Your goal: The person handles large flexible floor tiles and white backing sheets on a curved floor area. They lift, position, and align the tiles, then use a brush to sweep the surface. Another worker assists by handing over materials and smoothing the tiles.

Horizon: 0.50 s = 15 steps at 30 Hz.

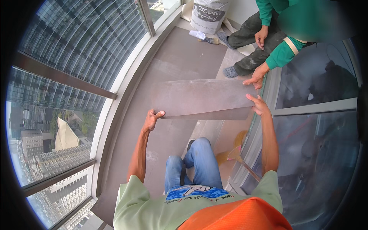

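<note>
A thin, flat grey-brown flooring sheet (203, 96) is held up in front of me, spanning both hands. My left hand (152, 119) pinches its near left corner, thumb on top and fingers curled at the edge. At the right end, my right hand (260, 105) grips the near corner, thumb over the surface. A co-worker's hand (254, 78) is at the far right corner; whether it bears on the sheet I cannot tell. Below the near edge shows a darker strip (226, 114), perhaps a second piece or shadow.
Grey-brown sheeting (188, 51) covers much of the floor. A broom (234, 153) lies by my right knee, beside the glass panels. The co-worker in green sits at far right. Near a white sack (209, 18) lie a brush (211, 40) and white cloth (196, 34). Windows (69, 88) line the left.
</note>
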Each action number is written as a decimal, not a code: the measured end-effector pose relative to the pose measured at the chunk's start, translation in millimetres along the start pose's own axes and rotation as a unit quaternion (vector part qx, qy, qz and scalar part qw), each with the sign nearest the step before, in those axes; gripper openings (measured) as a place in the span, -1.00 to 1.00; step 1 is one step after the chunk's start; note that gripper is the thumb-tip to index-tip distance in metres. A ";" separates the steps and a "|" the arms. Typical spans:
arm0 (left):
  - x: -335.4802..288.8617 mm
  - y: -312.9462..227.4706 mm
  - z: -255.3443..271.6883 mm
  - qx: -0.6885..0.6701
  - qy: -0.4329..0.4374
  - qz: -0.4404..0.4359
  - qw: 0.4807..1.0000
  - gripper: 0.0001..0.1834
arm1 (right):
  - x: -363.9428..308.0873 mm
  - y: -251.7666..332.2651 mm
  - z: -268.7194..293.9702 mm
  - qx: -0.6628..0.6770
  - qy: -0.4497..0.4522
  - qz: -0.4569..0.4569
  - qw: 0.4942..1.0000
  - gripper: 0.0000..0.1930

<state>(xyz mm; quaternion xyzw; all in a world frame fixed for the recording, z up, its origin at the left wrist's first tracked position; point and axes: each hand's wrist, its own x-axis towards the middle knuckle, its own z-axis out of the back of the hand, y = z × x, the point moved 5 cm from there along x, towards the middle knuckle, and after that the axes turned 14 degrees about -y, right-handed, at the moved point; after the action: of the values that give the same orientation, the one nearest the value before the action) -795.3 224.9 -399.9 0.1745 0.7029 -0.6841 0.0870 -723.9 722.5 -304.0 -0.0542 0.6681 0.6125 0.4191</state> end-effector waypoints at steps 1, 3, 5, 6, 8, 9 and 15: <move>0.4 -21.5 -1.0 0.014 0.000 0.001 1.000 -0.56 | -6.7 11.6 4.3 0.002 -0.019 -0.001 1.000 -0.27; 1.1 -57.1 -1.3 0.047 0.014 0.016 0.999 -0.52 | -11.4 31.2 13.9 0.039 0.031 -0.012 0.999 -0.30; -1.8 -100.1 -1.3 0.106 0.021 0.026 0.994 -0.50 | -23.6 52.2 17.2 0.064 0.050 -0.018 0.997 -0.33; -4.1 -120.0 -4.5 0.133 0.027 0.030 0.990 -0.48 | -34.8 62.8 20.6 0.067 0.043 -0.017 0.997 -0.35; -7.7 -167.2 -15.7 0.110 0.036 0.014 0.993 -0.49 | -52.0 84.0 28.9 0.079 0.032 -0.023 0.996 -0.35; -12.4 -190.9 -25.3 0.096 0.042 0.006 0.994 -0.49 | -57.2 90.8 37.0 0.086 0.026 -0.030 0.996 -0.34; -8.6 -300.2 -78.6 0.090 0.133 -0.001 0.987 -0.50 | -96.3 140.8 84.5 0.117 0.010 -0.025 0.993 -0.40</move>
<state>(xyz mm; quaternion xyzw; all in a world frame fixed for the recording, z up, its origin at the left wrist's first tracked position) -887.7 300.8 -113.5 0.2700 0.6442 -0.7152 -0.0241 -702.8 787.3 -126.3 -0.0275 0.7378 0.5183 0.4315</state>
